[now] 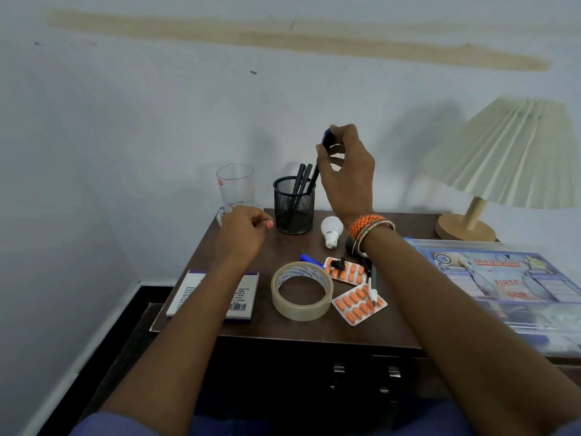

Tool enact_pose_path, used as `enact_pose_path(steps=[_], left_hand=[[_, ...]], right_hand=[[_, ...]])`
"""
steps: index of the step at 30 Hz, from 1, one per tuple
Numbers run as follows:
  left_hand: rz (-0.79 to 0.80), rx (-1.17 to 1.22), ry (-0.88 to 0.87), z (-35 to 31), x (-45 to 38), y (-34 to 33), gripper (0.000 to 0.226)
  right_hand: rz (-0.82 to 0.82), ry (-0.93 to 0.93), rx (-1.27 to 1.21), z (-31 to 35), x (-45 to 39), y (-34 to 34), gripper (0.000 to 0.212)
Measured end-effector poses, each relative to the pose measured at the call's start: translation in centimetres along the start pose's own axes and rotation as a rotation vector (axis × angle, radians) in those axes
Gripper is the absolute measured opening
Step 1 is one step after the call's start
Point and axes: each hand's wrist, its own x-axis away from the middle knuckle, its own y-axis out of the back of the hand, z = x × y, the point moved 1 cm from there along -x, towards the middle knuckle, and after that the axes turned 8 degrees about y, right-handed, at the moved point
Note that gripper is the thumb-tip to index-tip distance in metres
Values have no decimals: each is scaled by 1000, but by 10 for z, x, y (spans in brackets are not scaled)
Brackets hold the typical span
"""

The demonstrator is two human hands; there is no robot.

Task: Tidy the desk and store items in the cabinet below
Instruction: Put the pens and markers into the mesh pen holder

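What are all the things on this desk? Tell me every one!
Glass: one, clear, back left.
Pen holder: one, black mesh, beside glass, pens inside.
Pen: one, dark blue, held over holder.
Bulb: one, white, lying mid-desk.
Tape roll: one, clear, front middle.
Pill strips: two, orange, right of tape.
Box: one, white-purple, front left.
First-aid box: one, blue-clear, right.
Lamp: one, cream, back right.
Left hand: near glass.
Right hand: pinches pen.

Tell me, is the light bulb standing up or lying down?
Lying down: the bulb rests on its side on the desk, its base toward the camera.
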Motion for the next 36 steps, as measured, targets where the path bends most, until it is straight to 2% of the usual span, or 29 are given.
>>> enact_pose_path(steps=[7, 15, 24, 29, 36], left_hand=[[21, -105, 8, 5, -3, -4, 17], [28, -142, -8, 10, -3, -1, 24], [24, -197, -15, 15, -7, -1, 23], [-2, -208, -26, 18, -8, 1, 21], [16, -212, -36, 19, -10, -1, 21]], right_hand=[[-48, -49, -10, -5, -8, -7, 23], [134, -208, 66, -36, 0, -24, 16], [166, -488, 139, -69, 2, -43, 12], [262, -565, 204, -78, 2, -41, 36], [488, -577, 232, -78, 3, -35, 49]])
